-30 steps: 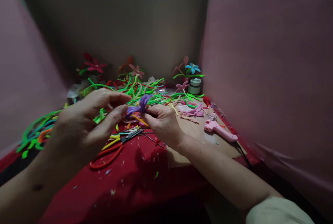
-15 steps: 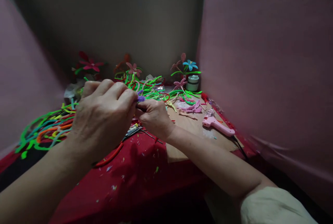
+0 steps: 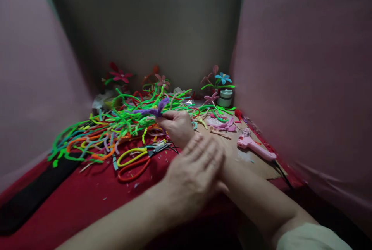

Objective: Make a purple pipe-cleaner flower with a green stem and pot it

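Observation:
Pinched in my right hand (image 3: 178, 128) is a purple pipe-cleaner flower (image 3: 163, 104), its fuzzy petals sticking out above and to the left of my fingertips. My left hand (image 3: 193, 168) lies across my right wrist and forearm, slightly blurred, fingers stretched out and holding nothing. Below and left of my right hand, scissors (image 3: 145, 152) with a yellow and a red handle rest on the red cloth (image 3: 122, 207). Behind the flower spreads a heap of mostly green pipe cleaners (image 3: 124, 116).
A pink hot glue gun (image 3: 255, 151) lies on a brown board (image 3: 264, 168) at the right, beside pink petal pieces (image 3: 228, 125). Finished flowers, including a blue one (image 3: 223, 78), stand at the back near a white jar (image 3: 225, 98). A black strip (image 3: 40, 192) lies at left.
My left hand has left the purple flower and moved right and down onto my right forearm, its fingers straightening. My right hand keeps the flower. The view has shifted, uncovering the scissors.

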`<state>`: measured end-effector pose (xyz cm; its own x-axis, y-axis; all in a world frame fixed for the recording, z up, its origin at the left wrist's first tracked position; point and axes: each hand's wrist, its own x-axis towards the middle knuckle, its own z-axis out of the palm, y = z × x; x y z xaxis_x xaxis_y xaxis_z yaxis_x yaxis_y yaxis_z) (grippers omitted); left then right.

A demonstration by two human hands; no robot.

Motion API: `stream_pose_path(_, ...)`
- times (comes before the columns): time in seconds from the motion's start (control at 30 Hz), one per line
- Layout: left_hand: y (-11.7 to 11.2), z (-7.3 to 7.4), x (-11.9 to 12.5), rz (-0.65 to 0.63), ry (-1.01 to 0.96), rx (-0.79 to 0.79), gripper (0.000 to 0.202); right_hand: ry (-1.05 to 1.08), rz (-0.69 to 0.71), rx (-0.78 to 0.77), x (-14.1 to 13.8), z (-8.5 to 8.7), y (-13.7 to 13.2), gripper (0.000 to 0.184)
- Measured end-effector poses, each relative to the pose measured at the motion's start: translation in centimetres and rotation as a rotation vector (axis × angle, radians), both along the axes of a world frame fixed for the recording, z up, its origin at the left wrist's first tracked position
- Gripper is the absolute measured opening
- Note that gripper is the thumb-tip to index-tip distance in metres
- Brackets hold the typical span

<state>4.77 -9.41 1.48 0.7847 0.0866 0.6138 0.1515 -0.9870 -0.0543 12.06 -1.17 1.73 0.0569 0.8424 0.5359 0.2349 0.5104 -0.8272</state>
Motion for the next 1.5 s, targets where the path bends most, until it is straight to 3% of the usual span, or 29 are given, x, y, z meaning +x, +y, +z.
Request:
stream_pose_path(0.07, -1.3, -0.5, -0.1, -0.206, 0.083, -0.295, 0.042, 0.194, 0.077, -0.096, -0.3, 0.0, -0.2, 0.018)
stream_pose_path(0.13, -2.0, -0.1, -1.2, -0.28, 0.099, -0.348, 0.025, 0.461, 0.169, -0.204, -0.1, 0.2, -0.6, 0.014)
stream_pose_path(0.2, -1.7, 0.9, -2.9, -0.289, -0.017, -0.534, 0.016, 0.578, 0.234, -0.249, 0.4, 0.4, -1.0, 0.014)
stream_pose_path(0.23, -1.2, 1.5, -3.8, -0.167, -0.099, -0.657, 0.016, 0.606, 0.268, -0.244, 0.7, 0.4, -1.3, 0.012)
stream_pose_path(0.3, 0.7, 2.7, -5.4, 0.225, -0.362, -0.883, 0.014, 0.64, 0.337, -0.222, 1.0, 0.3, -1.7, 0.009)
stream_pose_path(0.33, 1.8, 3.1, -5.9, 0.348, -0.492, -0.946, 0.01, 0.654, 0.37, -0.213, 1.1, 0.2, -1.9, 0.009)
stream_pose_path(0.37, 2.9, 3.4, -6.2, 0.382, -0.568, -1.022, 0.01, 0.661, 0.397, -0.205, 1.1, 0.1, -2.0, 0.01)
stream_pose_path(0.43, 4.7, 3.6, -6.2, 0.311, -0.636, -1.173, 0.017, 0.663, 0.418, -0.182, 0.9, -0.3, -2.3, 0.013)
stream_pose_path(0.5, 5.8, 3.2, -5.8, 0.16, -0.63, -1.301, 0.021, 0.659, 0.42, -0.13, 0.7, -0.8, -2.4, 0.014)
stream_pose_path(0.63, 5.9, 2.1, -4.8, -0.081, -0.631, -1.533, 0.019, 0.608, 0.471, -0.113, 0.8, -1.4, -2.8, 0.011)
stream_pose_path(0.73, 5.8, 1.6, -4.7, -0.18, -0.626, -1.622, 0.019, 0.568, 0.515, -0.175, 1.1, -1.6, -3.2, 0.011)
stream_pose_path(0.9, 6.0, 1.0, -5.4, -0.258, -0.555, -1.663, 0.018, 0.543, 0.632, -0.15, 1.2, -1.7, -3.8, 0.016)
stream_pose_path(1.07, 6.0, 0.9, -5.7, -0.254, -0.535, -1.766, 0.024, 0.509, 0.67, -0.165, 1.0, -1.6, -4.2, 0.013)
stream_pose_path(1.27, 6.2, 0.7, -5.9, -0.278, -0.515, -1.784, 0.023, 0.552, 0.688, -0.248, 1.3, -0.9, -4.8, 0.015)
stream_pose_path(1.5, 6.3, 0.5, -6.0, -0.18, -0.5, -1.84, 0.02, 0.456, 0.613, -0.159, 1.5, -0.5, -4.5, 0.028)
